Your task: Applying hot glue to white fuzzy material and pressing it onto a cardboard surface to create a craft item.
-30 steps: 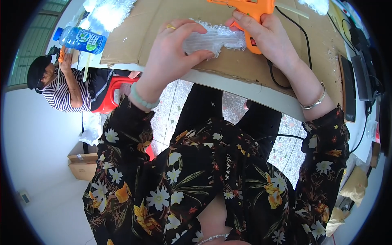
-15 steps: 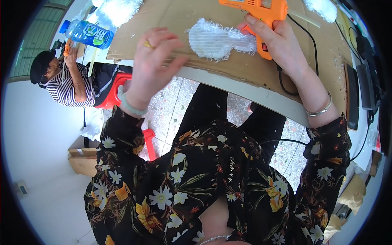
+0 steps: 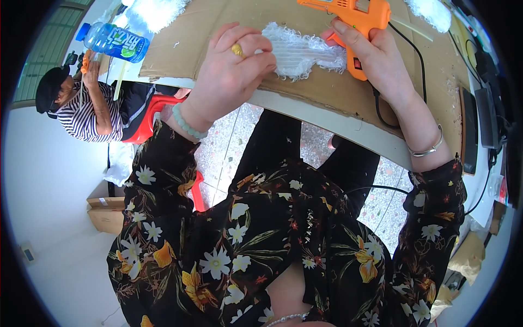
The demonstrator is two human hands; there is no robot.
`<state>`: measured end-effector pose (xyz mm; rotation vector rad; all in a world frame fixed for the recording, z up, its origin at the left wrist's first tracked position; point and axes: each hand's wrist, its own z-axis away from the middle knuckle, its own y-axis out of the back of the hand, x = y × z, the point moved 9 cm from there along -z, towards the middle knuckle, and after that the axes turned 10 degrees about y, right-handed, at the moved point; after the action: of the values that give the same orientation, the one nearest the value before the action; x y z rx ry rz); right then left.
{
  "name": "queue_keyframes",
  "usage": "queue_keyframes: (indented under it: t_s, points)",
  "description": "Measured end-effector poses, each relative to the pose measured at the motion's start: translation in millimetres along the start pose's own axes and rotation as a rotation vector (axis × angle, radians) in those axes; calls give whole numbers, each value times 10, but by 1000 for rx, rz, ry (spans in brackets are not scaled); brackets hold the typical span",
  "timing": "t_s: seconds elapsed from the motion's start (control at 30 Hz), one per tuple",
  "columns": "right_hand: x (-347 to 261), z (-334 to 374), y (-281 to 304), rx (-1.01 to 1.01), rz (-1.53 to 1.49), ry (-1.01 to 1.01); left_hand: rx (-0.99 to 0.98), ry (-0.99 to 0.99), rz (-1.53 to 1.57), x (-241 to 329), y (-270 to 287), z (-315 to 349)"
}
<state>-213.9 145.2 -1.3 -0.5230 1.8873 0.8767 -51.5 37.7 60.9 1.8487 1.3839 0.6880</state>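
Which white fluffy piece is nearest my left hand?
The ribbed middle piece, beside your left hand; the upper-left clump and upper-right clump lie farther away.

Smooth plastic glue gun [image 3: 366, 22], shaggy cloth piece [image 3: 302, 50], matt cardboard [image 3: 190, 32], bangle [image 3: 429, 150] probably metal

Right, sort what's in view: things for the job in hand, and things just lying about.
Belongs, by the look of it: orange plastic glue gun, in the right grip; its black cable; white, fluffy-edged fabric piece, by the left grip; flat brown cardboard sheet beneath.

Probably just lying about: blue-capped clear plastic bottle; brown cardboard box, lower left.
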Motion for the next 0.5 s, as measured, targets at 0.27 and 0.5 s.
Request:
queue_keyframes:
  t_s: [0.27, 0.5]
  points:
    - [-92, 13, -39, -9, -48, 63, -8, 207, 207, -250, -59, -175]
    - [-149, 39, -26, 4, -31, 71, 202, 430, 397, -535, 352, 41]
